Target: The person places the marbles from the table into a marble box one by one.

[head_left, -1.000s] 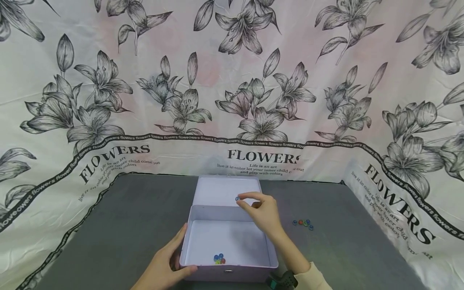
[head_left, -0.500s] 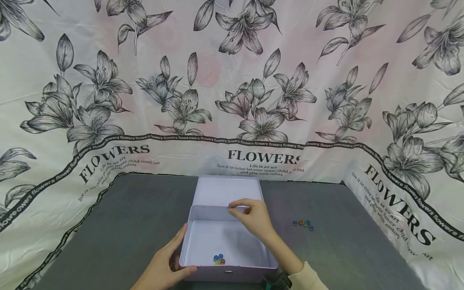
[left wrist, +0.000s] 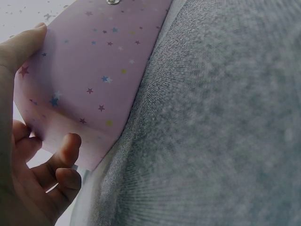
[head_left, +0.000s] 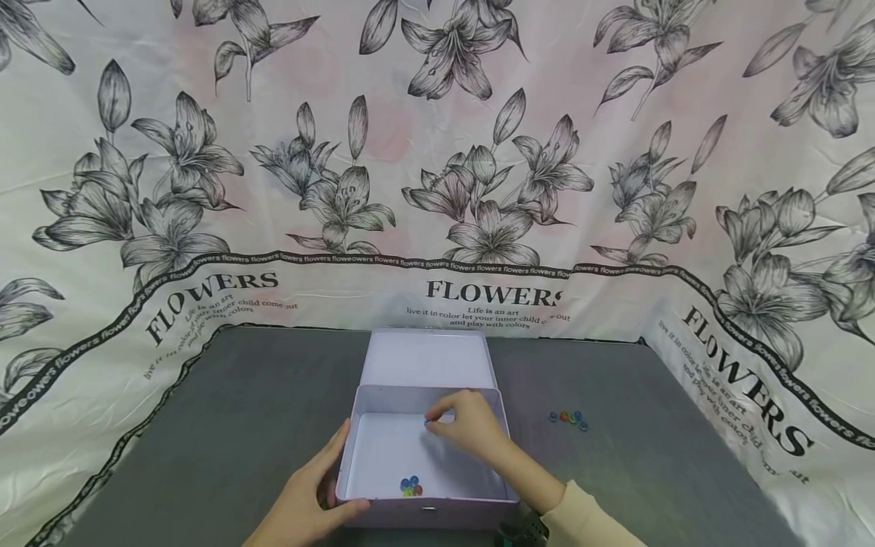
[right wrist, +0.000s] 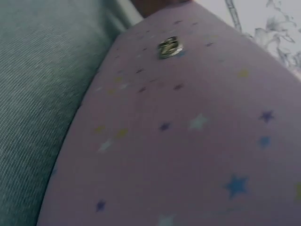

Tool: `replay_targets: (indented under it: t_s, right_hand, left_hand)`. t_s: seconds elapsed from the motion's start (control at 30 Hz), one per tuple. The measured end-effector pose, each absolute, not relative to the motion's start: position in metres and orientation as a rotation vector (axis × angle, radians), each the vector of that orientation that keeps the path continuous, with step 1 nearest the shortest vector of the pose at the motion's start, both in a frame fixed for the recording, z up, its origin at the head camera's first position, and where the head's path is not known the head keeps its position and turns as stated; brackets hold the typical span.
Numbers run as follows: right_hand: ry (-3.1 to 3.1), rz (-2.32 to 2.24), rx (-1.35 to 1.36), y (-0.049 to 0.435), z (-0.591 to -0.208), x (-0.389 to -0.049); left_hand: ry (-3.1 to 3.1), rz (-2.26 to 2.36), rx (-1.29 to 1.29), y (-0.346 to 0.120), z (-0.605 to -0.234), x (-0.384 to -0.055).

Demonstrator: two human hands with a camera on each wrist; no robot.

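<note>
An open pinkish-purple box (head_left: 347, 463) with a white inside stands on the grey table, its lid (head_left: 429, 360) folded back. My left hand (head_left: 306, 486) holds the box's near left corner, thumb on the front wall and fingers along the left side. In the left wrist view, star prints cover the box's outer wall (left wrist: 89, 70). Over the box's inside, my right hand (head_left: 472, 429) pinches a small blue marble (head_left: 428, 422) between thumb and fingertips. Several marbles (head_left: 411, 485), blue, yellow-green and red, lie together on the box floor near its front wall.
To the right of the box, several more marbles (head_left: 569, 417) lie on the grey tabletop (head_left: 656, 425). A white cloth with printed flowers (head_left: 492, 190) hangs behind and along both sides. The box's front carries a metal clasp (right wrist: 170, 47).
My right hand has moved left and down from above the lid into the box, carrying the blue marble. The left hand keeps its hold, and the other marbles lie as before.
</note>
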State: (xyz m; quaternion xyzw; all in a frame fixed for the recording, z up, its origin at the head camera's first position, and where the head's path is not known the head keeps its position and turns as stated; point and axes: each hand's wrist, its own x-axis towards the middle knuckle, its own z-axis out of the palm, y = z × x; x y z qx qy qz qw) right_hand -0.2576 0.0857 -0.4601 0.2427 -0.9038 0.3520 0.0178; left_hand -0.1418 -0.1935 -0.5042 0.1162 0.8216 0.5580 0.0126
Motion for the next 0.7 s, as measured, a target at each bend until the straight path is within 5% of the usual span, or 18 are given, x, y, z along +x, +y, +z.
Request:
replay_targets:
  t_s: [0.7]
  right_hand:
    - [-2.857,0.962,0.715,0.0844,-0.4619,-0.2522]
  left_hand:
    - [2.646,1.618,0.285,-0.1937,-0.5036,-0.1456]
